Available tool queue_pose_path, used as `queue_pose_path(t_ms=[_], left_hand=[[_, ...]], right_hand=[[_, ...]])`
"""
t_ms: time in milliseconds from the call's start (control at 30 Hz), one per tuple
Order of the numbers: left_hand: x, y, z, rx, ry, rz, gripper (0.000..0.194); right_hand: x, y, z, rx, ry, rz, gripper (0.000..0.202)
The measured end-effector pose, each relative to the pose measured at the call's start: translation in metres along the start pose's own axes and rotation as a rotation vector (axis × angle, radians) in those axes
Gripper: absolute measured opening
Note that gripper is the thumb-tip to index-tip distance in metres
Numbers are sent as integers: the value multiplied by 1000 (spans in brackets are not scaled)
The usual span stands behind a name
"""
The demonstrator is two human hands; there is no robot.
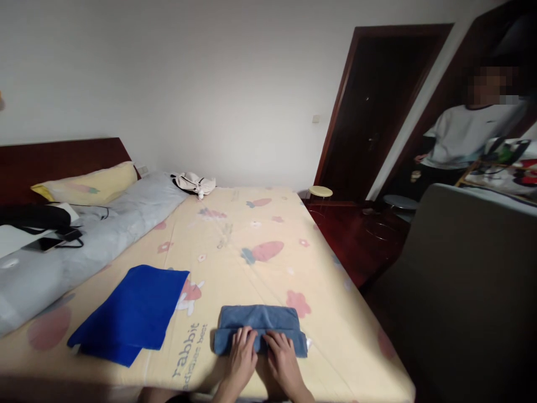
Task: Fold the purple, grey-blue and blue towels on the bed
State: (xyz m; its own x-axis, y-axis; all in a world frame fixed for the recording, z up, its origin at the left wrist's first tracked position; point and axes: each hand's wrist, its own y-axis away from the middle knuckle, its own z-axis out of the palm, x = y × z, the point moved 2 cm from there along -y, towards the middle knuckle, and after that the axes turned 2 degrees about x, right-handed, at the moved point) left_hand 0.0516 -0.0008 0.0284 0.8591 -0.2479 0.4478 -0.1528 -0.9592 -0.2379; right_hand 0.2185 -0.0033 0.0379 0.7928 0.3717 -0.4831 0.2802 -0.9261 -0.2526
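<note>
A grey-blue towel [260, 318], rolled or folded into a wide strip, lies near the front edge of the bed. My left hand [242, 350] curls its fingers over the near fold, left of the towel's middle. Close beside it, my right hand [280, 351] grips the same fold with bent fingers. Both thumbs are partly hidden against the cloth. A small white tag [309, 342] sticks out at the towel's right end. To the left, a bright blue cloth [134, 310] is spread on the sheet with its near corner folded under, touched by neither hand.
The bed [235, 246] has a yellow patterned sheet. Along its left run a grey quilt [126, 215], a yellow pillow [96, 183] and a white bag [193, 183]. At right are a stool [320, 192], a grey panel [470, 280] and a standing person [461, 137].
</note>
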Motion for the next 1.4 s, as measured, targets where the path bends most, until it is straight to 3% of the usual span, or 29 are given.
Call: queue_pose_path(t_ms=[167,333,467,700,900,1067,1200,1400], left_hand=[[-22,9,10,-83,-74,-15,67],[-65,25,-8,-31,-172,-26,66],[-83,33,-19,-39,-244,-63,68],[-80,16,-16,-20,-220,-173,67],[-76,3,-43,-51,-19,-142,58],[-93,8,-59,-77,309,-229,43],[-109,13,-54,-2,514,-333,46],[-119,1,-41,104,431,-463,38]], right_hand=[[21,10,15,-80,103,40,72],[67,30,9,-33,206,147,67],[87,39,5,-6,238,174,67],[76,22,0,32,181,223,59],[59,5,-29,-3,119,260,46],[55,9,-45,-62,79,321,30],[57,11,-41,-73,79,336,37],[69,2,-28,67,251,388,38]])
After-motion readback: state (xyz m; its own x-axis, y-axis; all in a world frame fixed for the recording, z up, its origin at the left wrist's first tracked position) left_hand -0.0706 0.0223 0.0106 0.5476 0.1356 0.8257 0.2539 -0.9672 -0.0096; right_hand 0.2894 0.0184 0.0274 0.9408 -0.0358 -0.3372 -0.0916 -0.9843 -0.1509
